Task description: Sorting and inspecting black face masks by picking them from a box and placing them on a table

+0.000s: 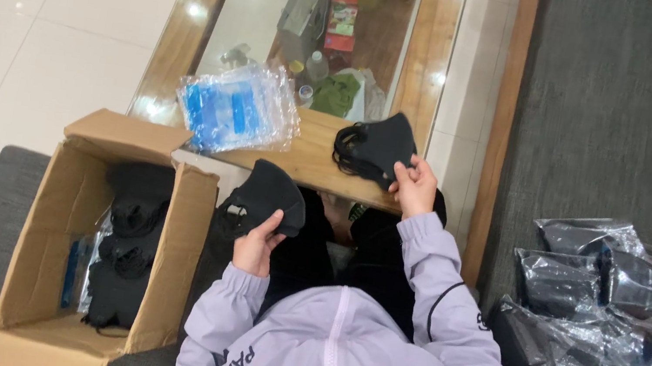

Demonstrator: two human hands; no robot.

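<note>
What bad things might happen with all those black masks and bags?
The stack of masks under the right hand sits close to the table edge, so a nudge might tip it off. The clear bags overhang the far corner and may slide down. The left hand holds one mask in the air, between the table and the cardboard box, so it might drop on the floor.

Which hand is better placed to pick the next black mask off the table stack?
Probably the right hand: it already touches the stack of black masks on the wooden table. The left hand is busy holding a single mask.
</note>
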